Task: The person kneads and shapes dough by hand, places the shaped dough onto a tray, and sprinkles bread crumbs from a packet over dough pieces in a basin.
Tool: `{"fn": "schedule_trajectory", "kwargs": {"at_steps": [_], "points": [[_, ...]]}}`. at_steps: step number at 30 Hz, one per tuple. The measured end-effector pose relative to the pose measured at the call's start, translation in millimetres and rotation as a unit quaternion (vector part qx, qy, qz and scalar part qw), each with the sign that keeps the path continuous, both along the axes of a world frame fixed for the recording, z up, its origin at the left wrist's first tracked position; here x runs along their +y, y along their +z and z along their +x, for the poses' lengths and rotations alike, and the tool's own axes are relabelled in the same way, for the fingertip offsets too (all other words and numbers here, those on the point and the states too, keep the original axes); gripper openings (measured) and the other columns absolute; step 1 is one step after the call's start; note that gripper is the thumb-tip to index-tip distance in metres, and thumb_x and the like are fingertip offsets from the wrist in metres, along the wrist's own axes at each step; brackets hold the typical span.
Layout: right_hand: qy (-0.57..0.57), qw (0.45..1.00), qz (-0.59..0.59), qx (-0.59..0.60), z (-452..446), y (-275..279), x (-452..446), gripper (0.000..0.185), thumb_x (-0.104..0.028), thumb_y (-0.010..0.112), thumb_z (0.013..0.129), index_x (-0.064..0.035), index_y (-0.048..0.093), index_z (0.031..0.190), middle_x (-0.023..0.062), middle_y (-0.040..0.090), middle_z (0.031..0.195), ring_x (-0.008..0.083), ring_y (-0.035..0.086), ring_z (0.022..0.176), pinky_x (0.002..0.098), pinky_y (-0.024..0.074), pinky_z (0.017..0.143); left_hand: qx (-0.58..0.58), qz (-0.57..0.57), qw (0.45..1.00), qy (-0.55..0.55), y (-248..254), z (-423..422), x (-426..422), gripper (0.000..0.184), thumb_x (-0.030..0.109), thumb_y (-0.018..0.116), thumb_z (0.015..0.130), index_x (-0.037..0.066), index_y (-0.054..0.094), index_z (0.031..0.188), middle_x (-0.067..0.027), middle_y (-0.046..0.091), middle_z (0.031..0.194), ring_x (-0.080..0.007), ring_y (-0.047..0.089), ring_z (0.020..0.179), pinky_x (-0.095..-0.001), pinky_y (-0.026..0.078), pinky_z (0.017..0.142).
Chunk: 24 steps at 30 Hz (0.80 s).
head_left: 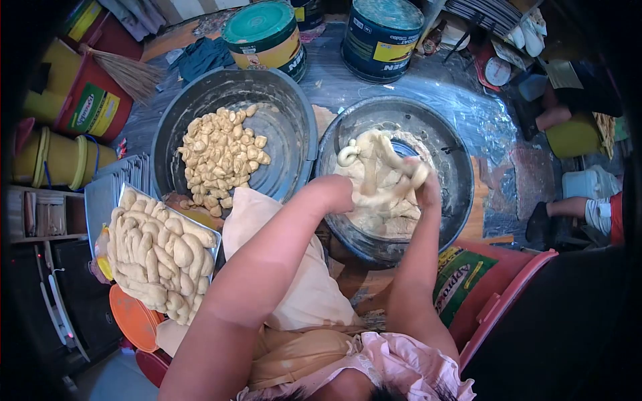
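A wide black basin (461, 154) in front of me holds pale powder or crumbs. My right hand (429, 187) is closed around one end of a twisted dough strip (388, 195) above this powder. At the strip's other end my left hand (336, 192) is closed, its fingers mostly turned from view. Motion blurs the strip slightly. A small curled piece of dough (348, 154) lies at the powder's left side.
Left of it, another black basin (287, 167) holds many small dough lumps (224, 150). A tray heaped with dough twists (160, 250) is nearer me. Paint buckets (261, 40) stand behind. A red bin (488, 287) is at right, and another person's leg (565, 207) shows there.
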State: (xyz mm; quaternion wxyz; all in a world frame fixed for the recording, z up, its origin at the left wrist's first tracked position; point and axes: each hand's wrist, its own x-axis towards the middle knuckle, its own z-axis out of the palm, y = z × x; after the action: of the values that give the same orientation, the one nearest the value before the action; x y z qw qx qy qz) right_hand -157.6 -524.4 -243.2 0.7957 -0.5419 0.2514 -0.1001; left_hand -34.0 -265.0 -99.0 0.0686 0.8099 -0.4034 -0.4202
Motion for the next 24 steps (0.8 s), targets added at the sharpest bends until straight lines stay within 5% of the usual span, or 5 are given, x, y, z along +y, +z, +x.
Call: {"fn": "schedule_trajectory", "kwargs": {"at_steps": [4,12,20,23,24], "points": [[0.313,0.896,-0.186,0.254,-35.5,-64.0,13.1,0.027,-0.002,0.056,0.069,-0.0033,0.065,0.094,0.0054,0.065,0.092,0.0145,0.059,0.082,0.0282,0.0467,0.076,-0.02,-0.017,0.999,0.032,-2.1,-0.8,-0.4,0.046,0.03,0.063,0.077,0.002,0.06,0.114,-0.0208,0.063,0.106,-0.0352,0.06,0.1,-0.0413,0.047,0.087],[0.032,0.771,-0.574,0.272,9.2,-151.8,43.9,0.041,-0.017,0.063,0.074,-0.0047,0.06,0.113,0.0201,0.058,0.115,0.0337,0.056,0.103,0.0388,0.0448,0.089,-0.005,-0.022,0.999,0.033,5.3,-2.0,3.0,0.054,0.035,0.064,0.079,0.004,0.055,0.123,-0.0216,0.061,0.112,-0.0345,0.059,0.104,-0.0407,0.046,0.09],[0.086,0.702,-0.51,0.489,65.2,-151.7,68.7,0.06,-0.024,0.063,0.072,-0.0058,0.051,0.127,0.016,0.056,0.121,0.0344,0.047,0.117,0.045,0.0352,0.101,0.006,-0.049,0.997,0.052,2.2,3.6,8.3,0.054,0.032,0.065,0.079,0.004,0.055,0.123,-0.0221,0.061,0.111,-0.0347,0.059,0.104,-0.0405,0.045,0.09],[0.202,0.706,-0.457,0.501,74.2,-91.7,66.6,0.061,-0.023,0.063,0.071,-0.001,0.051,0.126,0.0189,0.057,0.121,0.0313,0.051,0.115,0.04,0.0378,0.098,0.012,-0.053,0.997,0.06,3.7,6.7,8.9,0.054,0.032,0.065,0.079,0.004,0.055,0.124,-0.0222,0.061,0.111,-0.0348,0.059,0.103,-0.0405,0.046,0.09],[0.189,0.77,-0.414,0.448,76.4,-99.7,59.7,0.062,-0.025,0.064,0.07,0.0007,0.051,0.126,0.0197,0.058,0.119,0.0316,0.053,0.112,0.0392,0.0398,0.096,0.013,-0.053,0.997,0.059,5.3,7.5,8.7,0.054,0.032,0.065,0.079,0.004,0.055,0.124,-0.0222,0.061,0.111,-0.0347,0.059,0.103,-0.0405,0.046,0.09]]}}
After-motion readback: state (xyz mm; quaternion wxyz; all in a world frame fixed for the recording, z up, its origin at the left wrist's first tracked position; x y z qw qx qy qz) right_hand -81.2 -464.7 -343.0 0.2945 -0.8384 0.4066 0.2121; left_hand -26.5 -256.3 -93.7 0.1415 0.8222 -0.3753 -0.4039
